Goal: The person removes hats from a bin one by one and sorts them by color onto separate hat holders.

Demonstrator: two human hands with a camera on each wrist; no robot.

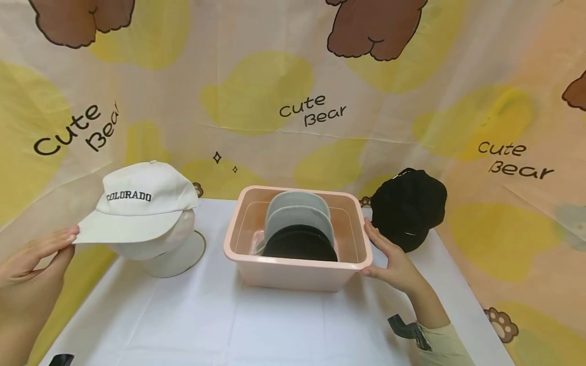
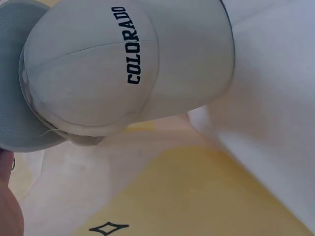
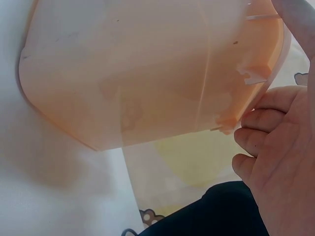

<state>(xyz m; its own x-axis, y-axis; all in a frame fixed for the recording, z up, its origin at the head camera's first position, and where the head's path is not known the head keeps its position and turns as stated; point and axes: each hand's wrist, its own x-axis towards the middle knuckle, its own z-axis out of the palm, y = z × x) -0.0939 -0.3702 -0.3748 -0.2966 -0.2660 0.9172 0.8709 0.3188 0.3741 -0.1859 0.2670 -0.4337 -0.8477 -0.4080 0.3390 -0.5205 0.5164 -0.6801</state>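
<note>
Two hands were occupied. The brim of the white cap (image 1: 151, 178), which was seated on a white head form (image 1: 180, 231), was pinched at its edge by the thumb and fingers of the left hand (image 1: 25, 278). The right front corner of the pink bin (image 1: 288, 274) was held by the right hand (image 1: 393, 262), thumb and fingers parted round it. Inside, grey brims (image 1: 299, 216) were lined up behind a black brim (image 1: 299, 245). A light, level touch was judged best, lest the form be tipped or the cap creased.
</note>
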